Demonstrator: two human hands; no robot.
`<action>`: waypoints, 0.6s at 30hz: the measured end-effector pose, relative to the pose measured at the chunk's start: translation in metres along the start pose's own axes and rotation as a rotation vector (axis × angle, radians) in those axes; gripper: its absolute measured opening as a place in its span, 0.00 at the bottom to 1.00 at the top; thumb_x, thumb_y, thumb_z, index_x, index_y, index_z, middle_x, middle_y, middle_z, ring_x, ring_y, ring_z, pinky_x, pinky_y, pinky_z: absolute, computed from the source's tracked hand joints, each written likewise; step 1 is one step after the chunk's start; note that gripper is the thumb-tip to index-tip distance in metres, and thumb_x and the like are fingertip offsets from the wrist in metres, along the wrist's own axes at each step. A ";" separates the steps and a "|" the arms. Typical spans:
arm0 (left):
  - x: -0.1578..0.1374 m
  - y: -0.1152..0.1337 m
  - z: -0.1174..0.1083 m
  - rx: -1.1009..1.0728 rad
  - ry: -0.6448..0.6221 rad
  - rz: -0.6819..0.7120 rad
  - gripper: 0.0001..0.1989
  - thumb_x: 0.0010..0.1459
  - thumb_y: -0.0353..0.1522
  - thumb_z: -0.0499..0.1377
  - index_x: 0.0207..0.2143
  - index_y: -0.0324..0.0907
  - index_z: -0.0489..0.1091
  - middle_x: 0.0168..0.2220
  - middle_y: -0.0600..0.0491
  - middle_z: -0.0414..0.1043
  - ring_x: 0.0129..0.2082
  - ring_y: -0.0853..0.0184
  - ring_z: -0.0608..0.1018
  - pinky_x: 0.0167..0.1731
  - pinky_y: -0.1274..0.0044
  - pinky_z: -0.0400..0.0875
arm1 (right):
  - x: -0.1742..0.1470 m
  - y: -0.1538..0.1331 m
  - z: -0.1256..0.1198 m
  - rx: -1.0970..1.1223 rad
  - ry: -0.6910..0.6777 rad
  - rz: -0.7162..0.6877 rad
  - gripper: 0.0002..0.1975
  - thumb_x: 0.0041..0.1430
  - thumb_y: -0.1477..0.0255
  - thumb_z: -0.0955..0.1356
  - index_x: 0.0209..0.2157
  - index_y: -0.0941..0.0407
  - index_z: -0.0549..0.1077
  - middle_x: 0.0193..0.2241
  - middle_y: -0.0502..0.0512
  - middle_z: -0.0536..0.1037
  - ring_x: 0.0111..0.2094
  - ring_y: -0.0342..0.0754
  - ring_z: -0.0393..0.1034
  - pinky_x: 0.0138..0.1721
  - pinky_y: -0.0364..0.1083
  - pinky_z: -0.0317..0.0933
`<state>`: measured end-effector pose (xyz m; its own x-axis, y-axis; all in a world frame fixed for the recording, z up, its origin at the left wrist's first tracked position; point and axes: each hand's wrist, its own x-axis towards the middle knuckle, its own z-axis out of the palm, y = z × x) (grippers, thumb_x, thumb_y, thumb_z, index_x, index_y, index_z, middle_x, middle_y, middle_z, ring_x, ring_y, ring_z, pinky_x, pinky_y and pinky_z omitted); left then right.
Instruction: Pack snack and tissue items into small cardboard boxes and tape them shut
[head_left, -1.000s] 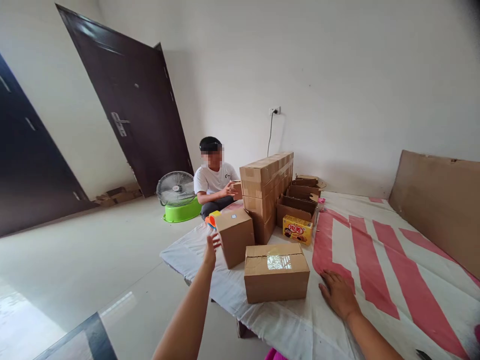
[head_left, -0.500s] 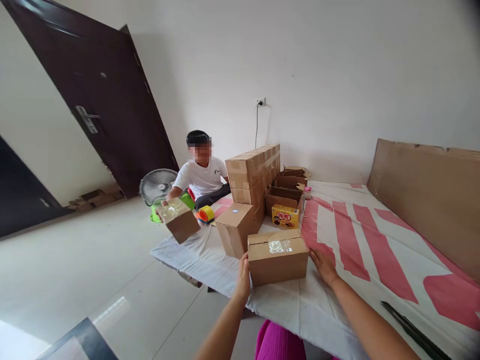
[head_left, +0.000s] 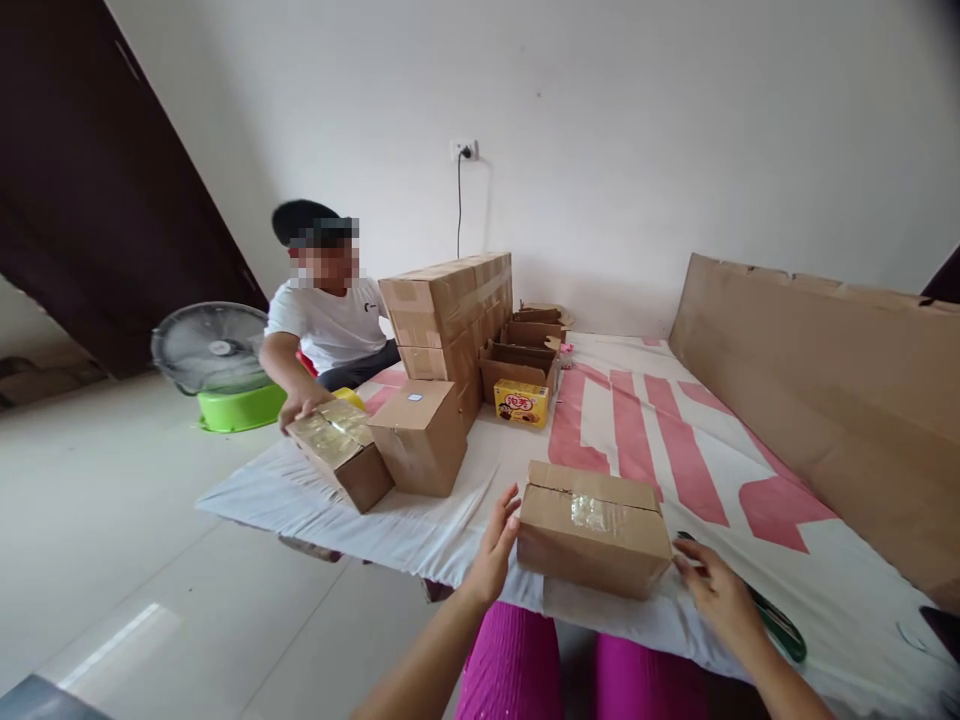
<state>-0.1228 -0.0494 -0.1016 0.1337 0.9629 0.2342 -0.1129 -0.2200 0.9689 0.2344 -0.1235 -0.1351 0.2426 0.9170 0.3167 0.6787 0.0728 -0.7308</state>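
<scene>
A taped cardboard box sits on the cloth-covered table near its front edge, clear tape across its top seam. At its left end is my left hand, fingers apart and close to the cardboard; whether it touches is unclear. My right hand is at the right end, fingers loosely spread, the tips near the box corner. Under and beside my right forearm lies a long tool with a dark green handle, partly hidden. Neither hand is wrapped round anything.
A co-worker's hand rests on another taped box, beside a taller closed box. Behind stand stacked cartons, open boxes and a yellow printed packet. A large cardboard sheet leans at right; a fan stands left.
My view has turned right. The box I handle has moved right along the table, and my fingers have loosened beside it. The co-worker has brought the other box down next to the taller one.
</scene>
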 end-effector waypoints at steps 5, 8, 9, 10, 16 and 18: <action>0.007 0.018 0.013 0.168 0.017 0.158 0.24 0.58 0.48 0.57 0.52 0.46 0.65 0.61 0.44 0.58 0.62 0.52 0.60 0.57 0.61 0.57 | -0.008 0.060 -0.044 -0.598 0.058 0.007 0.24 0.54 0.58 0.59 0.40 0.60 0.76 0.40 0.69 0.79 0.44 0.66 0.72 0.48 0.63 0.63; 0.014 0.018 0.017 0.134 0.059 0.151 0.22 0.55 0.48 0.60 0.47 0.45 0.64 0.59 0.43 0.60 0.59 0.52 0.64 0.54 0.62 0.59 | -0.008 0.067 -0.049 -0.647 -0.020 0.058 0.22 0.53 0.59 0.59 0.37 0.59 0.76 0.36 0.68 0.79 0.40 0.64 0.74 0.45 0.60 0.65; 0.016 0.016 0.018 0.110 0.060 0.150 0.22 0.54 0.48 0.60 0.46 0.45 0.64 0.58 0.43 0.61 0.59 0.52 0.65 0.53 0.63 0.59 | -0.004 0.060 -0.050 -0.614 -0.007 0.070 0.22 0.53 0.59 0.59 0.37 0.59 0.75 0.35 0.68 0.79 0.40 0.63 0.74 0.44 0.58 0.66; 0.016 0.015 0.019 0.080 0.055 0.148 0.23 0.54 0.48 0.60 0.46 0.45 0.63 0.58 0.43 0.61 0.58 0.53 0.66 0.53 0.63 0.59 | 0.001 0.049 -0.052 -0.570 0.024 0.093 0.22 0.53 0.57 0.60 0.37 0.58 0.74 0.35 0.67 0.79 0.39 0.63 0.74 0.42 0.57 0.67; 0.014 0.006 0.028 -0.051 0.071 0.120 0.24 0.54 0.50 0.58 0.46 0.45 0.62 0.57 0.45 0.61 0.55 0.54 0.67 0.53 0.65 0.60 | 0.046 -0.096 -0.058 -0.375 0.006 -0.156 0.25 0.61 0.56 0.62 0.57 0.50 0.63 0.46 0.56 0.78 0.40 0.54 0.76 0.35 0.48 0.68; 0.012 0.006 0.031 -0.060 0.102 0.132 0.22 0.55 0.49 0.58 0.45 0.45 0.62 0.56 0.45 0.62 0.56 0.54 0.66 0.54 0.65 0.59 | 0.059 -0.147 -0.050 -0.431 -0.177 -0.418 0.25 0.65 0.62 0.61 0.62 0.46 0.57 0.48 0.55 0.77 0.41 0.52 0.76 0.37 0.47 0.68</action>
<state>-0.0915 -0.0435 -0.0906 0.0136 0.9378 0.3470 -0.1822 -0.3389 0.9230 0.1836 -0.0999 0.0214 -0.1968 0.8991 0.3909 0.9192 0.3079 -0.2454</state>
